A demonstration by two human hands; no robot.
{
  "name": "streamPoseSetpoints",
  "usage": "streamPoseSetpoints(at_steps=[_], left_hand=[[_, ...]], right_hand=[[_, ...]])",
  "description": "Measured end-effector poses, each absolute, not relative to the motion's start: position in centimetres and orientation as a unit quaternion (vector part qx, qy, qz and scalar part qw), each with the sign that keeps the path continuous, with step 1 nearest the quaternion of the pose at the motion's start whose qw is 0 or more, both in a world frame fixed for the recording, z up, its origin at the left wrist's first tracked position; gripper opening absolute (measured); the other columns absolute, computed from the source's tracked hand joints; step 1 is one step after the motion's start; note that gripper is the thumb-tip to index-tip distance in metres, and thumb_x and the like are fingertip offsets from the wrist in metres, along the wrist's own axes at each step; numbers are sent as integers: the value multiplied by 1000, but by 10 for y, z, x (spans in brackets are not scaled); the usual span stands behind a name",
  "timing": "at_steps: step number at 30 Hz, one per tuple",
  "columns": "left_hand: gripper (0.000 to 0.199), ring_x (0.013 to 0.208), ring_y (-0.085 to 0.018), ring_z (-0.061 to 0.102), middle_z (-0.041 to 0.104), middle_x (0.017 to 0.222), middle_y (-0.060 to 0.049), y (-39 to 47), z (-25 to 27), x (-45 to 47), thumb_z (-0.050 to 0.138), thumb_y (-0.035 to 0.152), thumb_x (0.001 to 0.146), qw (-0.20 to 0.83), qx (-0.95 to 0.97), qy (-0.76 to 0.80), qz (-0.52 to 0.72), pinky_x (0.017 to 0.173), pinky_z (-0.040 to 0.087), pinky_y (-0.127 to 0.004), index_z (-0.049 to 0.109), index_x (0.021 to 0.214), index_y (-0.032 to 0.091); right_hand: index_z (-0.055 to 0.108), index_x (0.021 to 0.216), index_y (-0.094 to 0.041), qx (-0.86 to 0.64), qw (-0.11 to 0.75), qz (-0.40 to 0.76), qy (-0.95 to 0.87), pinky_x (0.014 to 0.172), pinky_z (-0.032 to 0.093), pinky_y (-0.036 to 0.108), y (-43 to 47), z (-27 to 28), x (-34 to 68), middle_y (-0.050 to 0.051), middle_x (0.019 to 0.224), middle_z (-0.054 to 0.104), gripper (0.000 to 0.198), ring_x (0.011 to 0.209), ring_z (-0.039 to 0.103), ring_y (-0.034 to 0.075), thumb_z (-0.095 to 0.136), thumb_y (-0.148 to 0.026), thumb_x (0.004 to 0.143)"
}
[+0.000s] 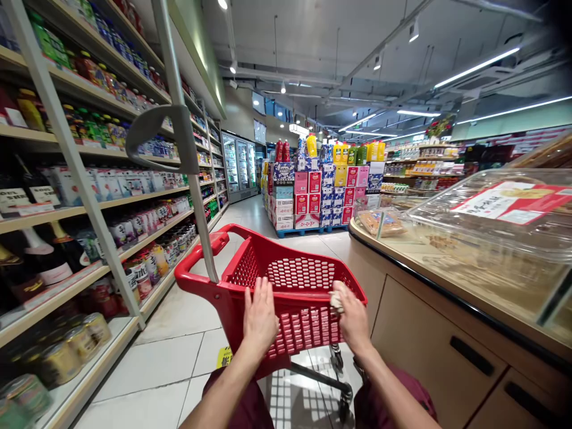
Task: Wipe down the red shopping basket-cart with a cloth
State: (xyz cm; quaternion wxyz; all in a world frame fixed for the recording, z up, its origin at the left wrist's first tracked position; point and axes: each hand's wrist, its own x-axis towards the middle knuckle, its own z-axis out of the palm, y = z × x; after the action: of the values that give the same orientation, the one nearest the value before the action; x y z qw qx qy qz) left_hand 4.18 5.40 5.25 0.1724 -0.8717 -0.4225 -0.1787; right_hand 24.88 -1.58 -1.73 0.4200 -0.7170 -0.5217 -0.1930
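Right in front of me, side-on, stands a red plastic shopping cart [308,268] with a perforated basket. Its handle [203,247] points left, and a metal pole [202,226] with a grey looped grip [163,140] rises beside it. My left hand [260,316] is at the near rim, fingers stretched out and nearly together, holding nothing visible. At the rim's right part, my right hand [353,319] has its fingers closed on a crumpled whitish cloth [336,302]; whether it is cloth or tissue is unclear. The basket's floor is mostly hidden by the near wall.
Drink shelves [111,208] line the left side. At right, a wooden counter [415,322] with a black edge bears clear covers [491,208] and a packed food tray [379,221]. Stacked drink cartons [319,190] stand ahead, glass-door fridges [241,167] farther back. Tiled floor [179,357] surrounds the cart.
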Motion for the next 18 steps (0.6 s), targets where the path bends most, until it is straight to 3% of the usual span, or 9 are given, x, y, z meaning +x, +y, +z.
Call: streamPoseSetpoints(at_steps=[3,8,13,18], left_hand=[[62,132,-25,16,31,139,-14,60,57,27,43,18,69,184,-858,-444,-178,109,8,-44,38,128,4],[59,132,-21,18,32,139,-11,58,57,16,39,15,70,180,-874,-417,-174,109,9,-43,39,128,6],[63,133,-22,13,29,141,-9,56,50,4,41,14,68,195,-864,-416,-206,109,7,-45,35,130,8],[63,132,-21,18,33,139,-9,55,54,-7,41,13,68,190,-875,-387,-219,109,10,-42,35,130,9]], right_hand=[[44,126,-22,-736,426,-194,-489,101,28,41,-10,-13,237,4,129,47,60,124,35,17,28,0,73],[42,128,-23,-660,374,-160,-632,101,27,39,5,1,190,3,133,43,60,125,33,15,28,0,74],[43,127,-22,-738,394,-174,-519,95,32,39,-4,0,207,5,131,46,61,121,39,17,27,0,72],[41,128,-22,-639,401,-168,-634,99,30,34,14,3,165,3,132,44,62,125,33,14,29,1,72]])
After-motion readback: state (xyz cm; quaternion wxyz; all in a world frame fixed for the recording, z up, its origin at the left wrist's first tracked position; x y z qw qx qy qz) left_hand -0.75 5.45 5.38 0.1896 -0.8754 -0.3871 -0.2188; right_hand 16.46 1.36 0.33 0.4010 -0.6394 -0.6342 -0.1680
